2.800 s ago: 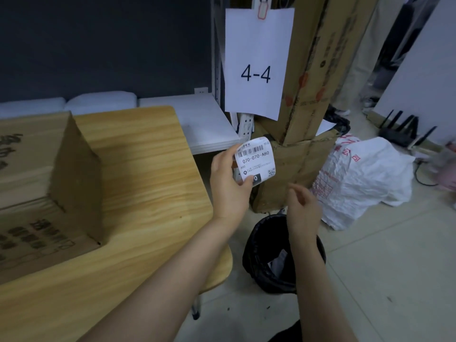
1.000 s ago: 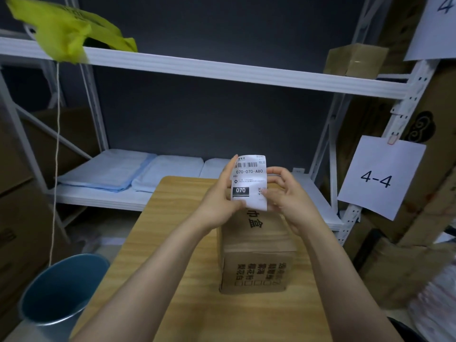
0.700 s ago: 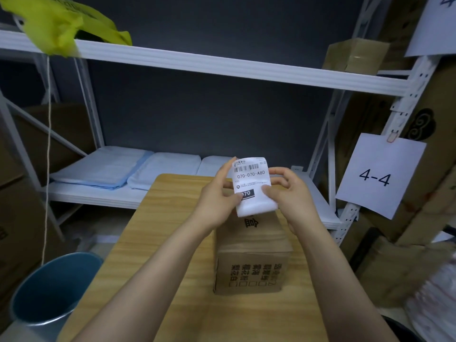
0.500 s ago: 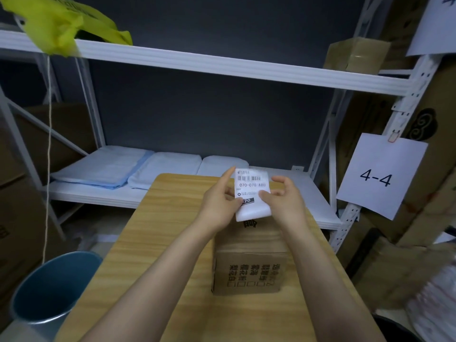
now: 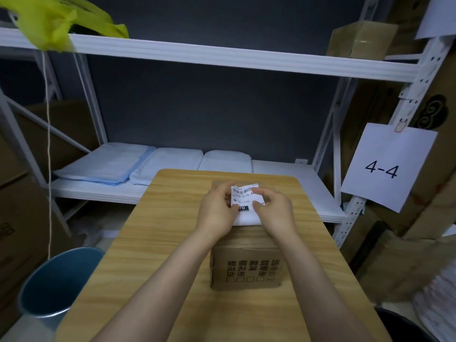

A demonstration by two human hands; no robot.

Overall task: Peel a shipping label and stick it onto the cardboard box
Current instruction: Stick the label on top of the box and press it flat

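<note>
A small brown cardboard box (image 5: pixel 244 267) with black printed characters on its near face stands in the middle of the wooden table (image 5: pixel 162 255). A white shipping label (image 5: pixel 245 206) with a barcode and "070-070" lies low over the box's top. My left hand (image 5: pixel 217 213) pinches the label's left edge. My right hand (image 5: pixel 274 211) holds its right edge, thumb on the paper. The label's lower end touches the box top; whether its upper end is stuck down I cannot tell. My hands hide most of the box top.
White metal shelving (image 5: pixel 222 55) stands behind the table, with folded pale blue cloths (image 5: pixel 118 166) on its lower shelf. A blue bin (image 5: pixel 54 285) sits on the floor at left. A "4-4" paper sign (image 5: pixel 385 166) and stacked cartons are at right.
Both hands have lowered the label from upright in the air down onto the top of the box. Before that I turned from the black bin back to the table.
</note>
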